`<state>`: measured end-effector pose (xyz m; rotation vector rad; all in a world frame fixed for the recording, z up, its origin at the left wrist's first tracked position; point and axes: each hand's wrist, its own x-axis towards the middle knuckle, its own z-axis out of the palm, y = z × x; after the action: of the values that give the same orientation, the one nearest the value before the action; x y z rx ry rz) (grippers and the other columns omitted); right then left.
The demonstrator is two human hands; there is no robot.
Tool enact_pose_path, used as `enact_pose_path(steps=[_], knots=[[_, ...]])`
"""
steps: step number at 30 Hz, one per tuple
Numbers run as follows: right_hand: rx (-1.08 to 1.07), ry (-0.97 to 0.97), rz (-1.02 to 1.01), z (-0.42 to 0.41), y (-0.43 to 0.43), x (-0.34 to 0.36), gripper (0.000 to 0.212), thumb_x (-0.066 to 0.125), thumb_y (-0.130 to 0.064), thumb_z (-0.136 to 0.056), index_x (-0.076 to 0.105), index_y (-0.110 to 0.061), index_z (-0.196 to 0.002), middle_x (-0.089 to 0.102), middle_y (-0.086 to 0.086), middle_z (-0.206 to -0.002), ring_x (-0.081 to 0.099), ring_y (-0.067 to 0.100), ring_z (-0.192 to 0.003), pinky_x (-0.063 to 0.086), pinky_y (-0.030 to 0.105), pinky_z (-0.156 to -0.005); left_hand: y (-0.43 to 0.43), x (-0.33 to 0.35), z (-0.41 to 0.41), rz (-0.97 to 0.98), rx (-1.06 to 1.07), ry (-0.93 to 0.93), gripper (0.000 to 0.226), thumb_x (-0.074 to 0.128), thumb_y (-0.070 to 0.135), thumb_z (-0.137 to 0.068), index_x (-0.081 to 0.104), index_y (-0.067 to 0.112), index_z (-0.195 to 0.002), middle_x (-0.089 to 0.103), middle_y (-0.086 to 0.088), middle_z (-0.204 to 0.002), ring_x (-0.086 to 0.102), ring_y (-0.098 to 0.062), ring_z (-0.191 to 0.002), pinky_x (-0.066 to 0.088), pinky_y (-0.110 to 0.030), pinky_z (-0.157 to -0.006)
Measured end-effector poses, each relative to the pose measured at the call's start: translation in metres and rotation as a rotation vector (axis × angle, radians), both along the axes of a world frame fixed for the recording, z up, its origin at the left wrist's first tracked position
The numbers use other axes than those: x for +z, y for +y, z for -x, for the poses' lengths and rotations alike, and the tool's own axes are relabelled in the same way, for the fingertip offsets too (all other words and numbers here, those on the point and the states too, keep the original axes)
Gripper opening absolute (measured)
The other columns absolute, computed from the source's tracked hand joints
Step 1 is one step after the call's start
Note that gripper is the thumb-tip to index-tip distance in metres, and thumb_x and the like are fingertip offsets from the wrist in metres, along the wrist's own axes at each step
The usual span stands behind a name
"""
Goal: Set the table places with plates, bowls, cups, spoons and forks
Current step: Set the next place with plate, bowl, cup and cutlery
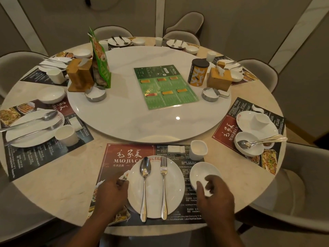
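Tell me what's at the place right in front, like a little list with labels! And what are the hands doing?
plate: on the red placemat, nearest place
spoon: lies on the plate, left side
fork: lies on the plate, right of the spoon
bowl: right of the plate
cup: beyond the bowl
left hand: grips the plate's left rim
right hand: holds the bowl's near rim
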<state>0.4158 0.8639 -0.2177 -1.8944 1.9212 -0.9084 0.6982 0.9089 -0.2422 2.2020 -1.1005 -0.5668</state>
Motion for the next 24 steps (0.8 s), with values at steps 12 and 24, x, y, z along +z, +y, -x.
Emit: enact_pose_path(steps=[12,24], knots=[[0.215,0.106,-0.429,0.029,-0.049,-0.006,0.126,0.084,-0.065,-0.045,0.015,-0.036,-0.147,0.026,-0.005,-0.152,0.03,0.02,-0.135,0.036,0.046,-0.111,-0.03,0.032,0.065,0.074,-0.216,0.083,0.036,0.067,0.025,-0.088,0.059,0.032,-0.122,0.057,0.014,-0.099,0.057,-0.001,-0.08,0.045,-0.014,-0.068],[0.588,-0.009,-0.092,-0.146,-0.052,0.041,0.119,0.083,-0.066,-0.05,0.031,-0.019,-0.146,0.042,-0.001,-0.143,0.043,0.019,-0.129,0.044,0.042,-0.103,-0.034,0.061,-0.031,0.201,-0.177,0.512,0.026,0.058,0.044,-0.093,0.065,0.043,-0.117,0.071,0.011,-0.108,0.068,-0.012,-0.097,0.058,-0.04,-0.085]])
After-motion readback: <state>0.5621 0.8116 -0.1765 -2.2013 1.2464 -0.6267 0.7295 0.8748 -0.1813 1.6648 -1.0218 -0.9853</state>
